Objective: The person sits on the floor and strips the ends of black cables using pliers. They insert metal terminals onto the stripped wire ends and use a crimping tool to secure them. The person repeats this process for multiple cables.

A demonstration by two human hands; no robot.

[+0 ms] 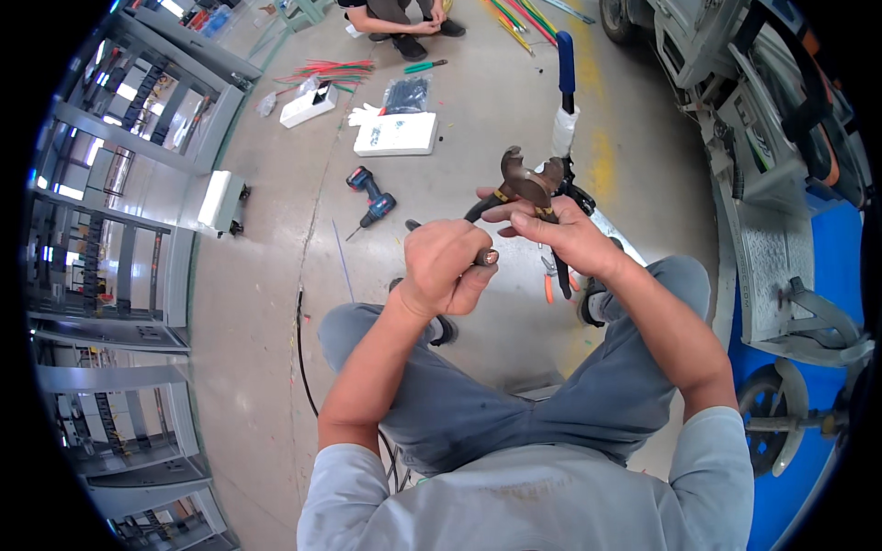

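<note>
My left hand (439, 262) is closed around a thick black cable, whose cut end (489, 258) shows bare copper and points right. My right hand (571, 237) grips a pair of cable cutters (531, 181) with dark curved jaws and black handles. The jaws point away from me, apart from the cable end. One handle hangs down below my right palm, and the other reaches left toward my left hand. A long blue-gripped handle (566, 69) with white wrapping rises just beyond the cutters; its lower part is partly hidden.
On the floor ahead lie a cordless drill (371, 197), a white box (396, 135) and pliers with orange handles (549, 285). A black cable (301, 349) runs beside my left leg. Metal cabinet frames (184, 266) line the left; a vehicle (707, 55) stands right. Another person (400, 18) crouches ahead.
</note>
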